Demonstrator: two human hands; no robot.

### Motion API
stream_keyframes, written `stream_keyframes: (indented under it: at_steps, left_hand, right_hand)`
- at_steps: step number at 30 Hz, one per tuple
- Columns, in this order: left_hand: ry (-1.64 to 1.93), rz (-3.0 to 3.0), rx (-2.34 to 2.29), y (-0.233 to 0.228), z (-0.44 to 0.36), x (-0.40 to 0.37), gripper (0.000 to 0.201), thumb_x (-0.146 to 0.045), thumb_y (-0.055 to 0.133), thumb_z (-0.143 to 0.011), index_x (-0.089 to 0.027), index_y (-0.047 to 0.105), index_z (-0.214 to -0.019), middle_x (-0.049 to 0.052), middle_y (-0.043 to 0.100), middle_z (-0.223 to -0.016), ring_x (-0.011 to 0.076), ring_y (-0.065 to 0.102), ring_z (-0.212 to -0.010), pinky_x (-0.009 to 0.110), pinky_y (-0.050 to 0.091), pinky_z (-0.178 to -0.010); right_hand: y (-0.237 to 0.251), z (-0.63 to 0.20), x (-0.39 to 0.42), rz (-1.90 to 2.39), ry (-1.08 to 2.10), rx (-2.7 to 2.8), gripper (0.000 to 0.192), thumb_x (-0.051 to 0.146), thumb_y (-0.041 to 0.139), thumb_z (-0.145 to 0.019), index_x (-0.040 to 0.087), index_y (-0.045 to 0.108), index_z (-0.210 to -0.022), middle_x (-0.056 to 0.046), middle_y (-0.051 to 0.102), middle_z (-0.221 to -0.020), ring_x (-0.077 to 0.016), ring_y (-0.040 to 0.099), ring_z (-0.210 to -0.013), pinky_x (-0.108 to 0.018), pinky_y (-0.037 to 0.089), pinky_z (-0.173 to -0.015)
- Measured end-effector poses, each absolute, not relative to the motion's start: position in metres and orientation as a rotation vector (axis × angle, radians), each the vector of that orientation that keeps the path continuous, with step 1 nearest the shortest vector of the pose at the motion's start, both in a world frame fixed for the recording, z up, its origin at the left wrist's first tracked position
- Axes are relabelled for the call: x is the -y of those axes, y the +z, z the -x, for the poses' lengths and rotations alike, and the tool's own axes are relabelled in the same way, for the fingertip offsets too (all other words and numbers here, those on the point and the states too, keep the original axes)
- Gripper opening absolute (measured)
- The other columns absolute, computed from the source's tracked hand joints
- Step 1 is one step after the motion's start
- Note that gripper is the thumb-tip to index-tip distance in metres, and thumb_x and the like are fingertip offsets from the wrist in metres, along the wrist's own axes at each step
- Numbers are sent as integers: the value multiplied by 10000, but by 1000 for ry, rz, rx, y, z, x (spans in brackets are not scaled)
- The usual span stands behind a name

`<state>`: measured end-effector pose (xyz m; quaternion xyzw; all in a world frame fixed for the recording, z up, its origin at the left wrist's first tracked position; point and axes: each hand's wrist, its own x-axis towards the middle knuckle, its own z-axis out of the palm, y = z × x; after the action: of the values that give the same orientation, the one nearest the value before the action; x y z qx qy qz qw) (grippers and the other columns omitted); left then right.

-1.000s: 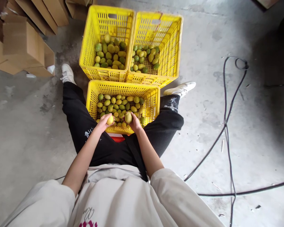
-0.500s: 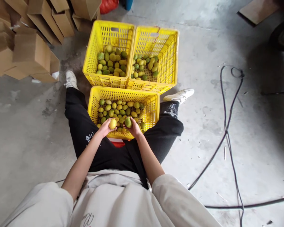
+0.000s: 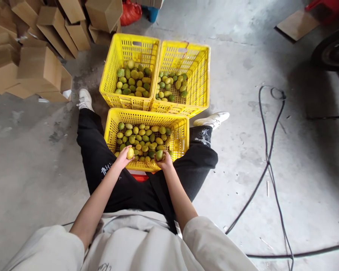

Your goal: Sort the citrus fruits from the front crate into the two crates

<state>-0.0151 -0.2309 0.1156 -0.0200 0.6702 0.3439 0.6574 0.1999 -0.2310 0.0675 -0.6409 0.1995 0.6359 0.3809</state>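
Observation:
A yellow lemon [image 3: 130, 153] is held in my left hand [image 3: 122, 158], over the near left part of the front yellow crate [image 3: 183, 141]. My right hand [image 3: 165, 161] has its fingers around a green lemon [image 3: 159, 155] at the near right side of that crate. Several loose green and yellow lemons [image 3: 145, 138] cover much of the crate floor below both hands. The crate stands between my legs, and the two hands are apart.
Beyond it stand two more yellow crates, left [image 3: 109, 71] and right [image 3: 202, 75], each holding several lemons. Cardboard boxes [image 3: 39, 69] are heaped at the far left. A black cable [image 3: 267, 162] lies on the floor at right, with a wheel [image 3: 335, 51] farther back.
My hands have moved apart, each still with its lemon. The left has shifted slightly left, the right rightward and nearer to me. The view has tilted a little.

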Motion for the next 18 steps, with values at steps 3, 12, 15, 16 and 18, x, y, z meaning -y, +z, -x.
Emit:
stream_keyframes:
  at_steps: [3,12,15,16,18]
  left_hand:
    - [848,80,-1464,120,13,220,151,-212,536,-1132,-229,683,-1101,32,660,-942,150,699,-701,253,610,-681]
    - [942,86,-1303,134,4,176,168,-280,620,-1111,-210,753,-1186,98,745,-969,227,761,-914,354,683,-884]
    - [936,147,-1321,135,3,178,208,-246,546,-1159,-203,747,-1131,85,751,-974,218,777,-943,350,691,-915]
    - [935,164,-1321,135,3,180,234,-238,520,-1174,-204,745,-1122,79,753,-977,215,784,-961,347,693,-927]
    - [927,186,-1312,136,1,182,268,-239,485,-1198,-200,747,-1152,88,767,-1005,222,800,-1024,342,695,-939]
  right_hand:
    - [76,-201,232,1572,1615,-548,183,281,464,-1049,257,509,-873,-2,624,-797,-164,651,-655,-230,553,-573]
    - [131,-181,137,1095,1708,-422,143,193,500,-1018,236,636,-1025,-64,739,-987,-186,749,-862,-313,671,-800]
    - [160,-173,70,808,1748,-199,249,333,463,-1100,212,664,-1182,-118,749,-1159,-218,785,-1080,-362,686,-871]
    - [166,-171,55,786,1734,-168,286,371,451,-1113,213,663,-1219,-115,741,-1172,-233,786,-1143,-385,691,-885]
    - [171,-169,45,801,1701,-165,323,367,445,-1115,210,670,-1285,-120,739,-1201,-235,774,-1232,-379,690,-914]
